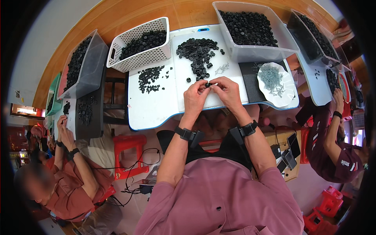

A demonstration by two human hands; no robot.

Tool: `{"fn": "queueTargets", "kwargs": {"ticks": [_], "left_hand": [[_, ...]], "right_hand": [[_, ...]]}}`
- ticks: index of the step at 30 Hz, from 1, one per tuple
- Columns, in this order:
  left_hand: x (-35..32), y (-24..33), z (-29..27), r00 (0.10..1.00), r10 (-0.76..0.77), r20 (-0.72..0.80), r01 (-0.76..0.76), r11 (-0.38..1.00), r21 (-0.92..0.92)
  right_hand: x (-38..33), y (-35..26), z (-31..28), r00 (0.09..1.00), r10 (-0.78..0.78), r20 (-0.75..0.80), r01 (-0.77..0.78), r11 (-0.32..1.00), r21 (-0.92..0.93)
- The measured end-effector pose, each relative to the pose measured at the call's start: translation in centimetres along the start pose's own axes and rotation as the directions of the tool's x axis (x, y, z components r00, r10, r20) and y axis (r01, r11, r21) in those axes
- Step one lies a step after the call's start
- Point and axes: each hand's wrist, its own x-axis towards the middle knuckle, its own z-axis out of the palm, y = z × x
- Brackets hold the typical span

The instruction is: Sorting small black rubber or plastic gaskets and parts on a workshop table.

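Note:
Both my hands meet over the near edge of the white table (152, 111). My left hand (194, 96) and my right hand (227, 92) pinch a small round black plastic part (208, 84) between their fingertips. Fingers cover much of it, so its exact kind does not show. Just beyond my hands a pile of black round parts (196, 51) narrows toward me, with one single black piece (188, 80) lying beside my left fingers. Some pale screws (222, 69) lie loose past my right hand. Smaller black pieces (149, 79) are spread to the left.
A white perforated basket (169, 39) and a clear bin (250, 53), both holding black parts, stand at the table's far side. At right, a white scalloped plate (288, 96) of screws rests partly on a black mat (248, 78). Co-workers sit at both sides, near red stools (127, 145).

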Motion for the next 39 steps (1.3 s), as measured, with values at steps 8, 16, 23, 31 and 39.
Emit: {"fn": "queueTargets", "kwargs": {"ticks": [8,16,23,31,39], "left_hand": [[0.0,0.3,0.0,1.0,-0.016,0.002,0.016,1.0,-0.027],[0.0,0.2,-0.1,1.0,-0.015,0.012,0.016,1.0,-0.012],[0.1,0.3,-0.1,0.998,-0.034,0.046,0.035,0.999,-0.017],[0.1,0.5,-0.2,0.998,-0.012,0.062,0.012,1.0,-0.003],[0.2,0.6,-0.3,0.999,-0.021,0.047,0.021,1.0,0.0]], "right_hand": [[-0.1,-0.1,-0.1,1.0,0.003,-0.011,-0.002,0.999,0.032],[-0.2,-0.2,0.0,1.0,0.01,-0.001,-0.01,1.0,-0.01],[-0.2,0.6,0.1,1.0,0.007,-0.007,-0.006,0.999,0.053],[-0.2,0.7,0.2,0.997,0.075,-0.002,-0.075,0.992,0.105],[0.1,0.8,0.3,0.999,0.046,0.003,-0.046,0.992,0.118]]}}
